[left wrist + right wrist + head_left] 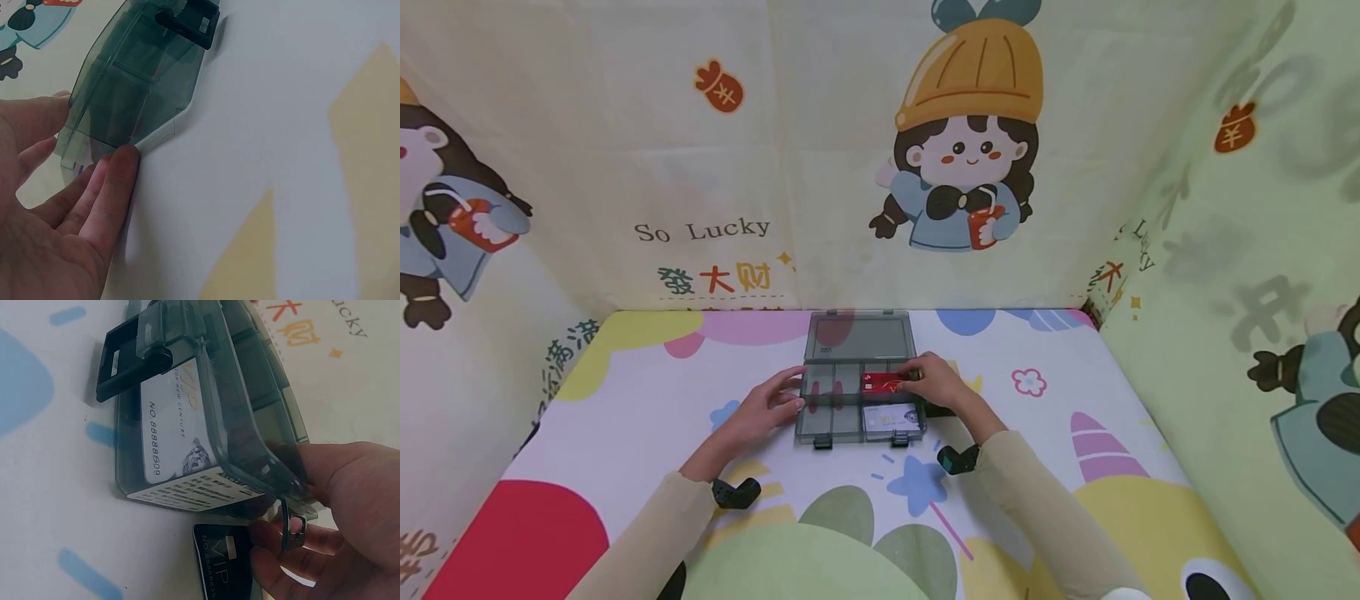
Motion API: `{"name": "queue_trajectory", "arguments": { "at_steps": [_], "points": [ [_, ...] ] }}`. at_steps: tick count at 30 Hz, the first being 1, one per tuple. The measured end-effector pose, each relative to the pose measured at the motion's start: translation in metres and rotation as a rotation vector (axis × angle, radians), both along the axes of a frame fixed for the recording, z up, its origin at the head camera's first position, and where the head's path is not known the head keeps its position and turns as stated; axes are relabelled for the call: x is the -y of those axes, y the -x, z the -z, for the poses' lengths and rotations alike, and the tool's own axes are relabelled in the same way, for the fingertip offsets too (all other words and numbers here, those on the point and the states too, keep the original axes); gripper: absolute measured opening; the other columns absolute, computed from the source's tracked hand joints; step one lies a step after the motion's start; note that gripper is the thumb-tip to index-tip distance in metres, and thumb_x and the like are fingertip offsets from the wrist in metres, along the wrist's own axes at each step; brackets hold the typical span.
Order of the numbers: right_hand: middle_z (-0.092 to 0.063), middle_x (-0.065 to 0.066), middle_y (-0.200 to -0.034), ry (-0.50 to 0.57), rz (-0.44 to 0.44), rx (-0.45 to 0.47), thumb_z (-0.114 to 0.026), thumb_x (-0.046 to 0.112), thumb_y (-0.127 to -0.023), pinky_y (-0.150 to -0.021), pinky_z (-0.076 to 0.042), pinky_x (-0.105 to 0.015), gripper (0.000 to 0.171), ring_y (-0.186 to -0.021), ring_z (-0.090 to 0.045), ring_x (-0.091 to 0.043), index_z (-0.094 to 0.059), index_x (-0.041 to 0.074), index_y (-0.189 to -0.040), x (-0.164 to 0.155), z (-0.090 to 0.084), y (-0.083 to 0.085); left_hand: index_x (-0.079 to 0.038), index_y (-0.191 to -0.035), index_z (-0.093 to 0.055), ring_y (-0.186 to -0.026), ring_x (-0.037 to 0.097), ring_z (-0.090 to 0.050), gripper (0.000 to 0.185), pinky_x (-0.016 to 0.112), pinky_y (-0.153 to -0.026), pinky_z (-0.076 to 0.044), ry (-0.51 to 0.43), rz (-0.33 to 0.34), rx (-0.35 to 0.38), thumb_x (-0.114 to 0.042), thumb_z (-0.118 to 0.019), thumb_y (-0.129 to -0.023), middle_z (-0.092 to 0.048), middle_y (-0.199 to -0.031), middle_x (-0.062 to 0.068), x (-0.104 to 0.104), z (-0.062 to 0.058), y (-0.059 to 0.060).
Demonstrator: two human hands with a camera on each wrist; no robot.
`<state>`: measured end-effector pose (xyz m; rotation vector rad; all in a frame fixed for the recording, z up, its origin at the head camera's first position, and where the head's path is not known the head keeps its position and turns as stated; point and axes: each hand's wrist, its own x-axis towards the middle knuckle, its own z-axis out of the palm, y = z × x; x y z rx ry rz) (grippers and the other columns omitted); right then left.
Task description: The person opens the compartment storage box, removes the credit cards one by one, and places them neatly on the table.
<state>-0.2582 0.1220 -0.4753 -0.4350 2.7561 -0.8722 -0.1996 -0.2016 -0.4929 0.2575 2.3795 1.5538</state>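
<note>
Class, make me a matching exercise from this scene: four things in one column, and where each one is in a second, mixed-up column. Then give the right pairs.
Things
1. red card
2. white VIP card
3. black VIP card
4. left hand

Places
A. on the table, outside the organizer box's right end
B. in the near right compartment
C. against the box's left end
D. over the far right compartment, at the right hand

Pairs: 1-D, 2-B, 3-A, 4-C

3 cards [882,383] – 1 organiser box [835,425] – 2 hands [762,410]
</note>
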Motion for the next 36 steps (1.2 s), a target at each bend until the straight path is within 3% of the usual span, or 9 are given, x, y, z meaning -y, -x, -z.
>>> {"name": "queue_trajectory", "arguments": {
  "at_steps": [13, 36],
  "points": [
    [-0.06, -0.009, -0.115, 0.011, -0.014, 0.025, -0.069, 0.024, -0.09, -0.091, -0.047, -0.041, 0.032, -0.104, -0.051, -0.021, -0.07, 0.011, -0.118, 0.0005, -0.0017, -0.0033, -0.024, -0.151, -0.032, -0.123, 0.033, -0.053, 0.062, 0.037, -0.093, -0.055, -0.011, 0.01, -0.005, -0.029, -0.061, -0.096, -0.041, -0.149, 0.018, 0.0034, 0.0023, -0.0004],
    [-0.057, -0.014, -0.125, 0.022, 0.088, -0.037, -0.07, 0.025, -0.089, -0.095, -0.048, -0.044, 0.023, -0.106, -0.053, -0.026, -0.069, 0.012, -0.107, 0.0049, -0.0001, -0.007, -0.027, -0.15, -0.033, -0.125, 0.034, -0.052, 0.06, 0.04, -0.094, -0.055, -0.025, -0.001, 0.02, -0.025, -0.059, -0.097, -0.04, -0.15, 0.017, 0.0008, -0.0025, -0.0006]
  ]
}}
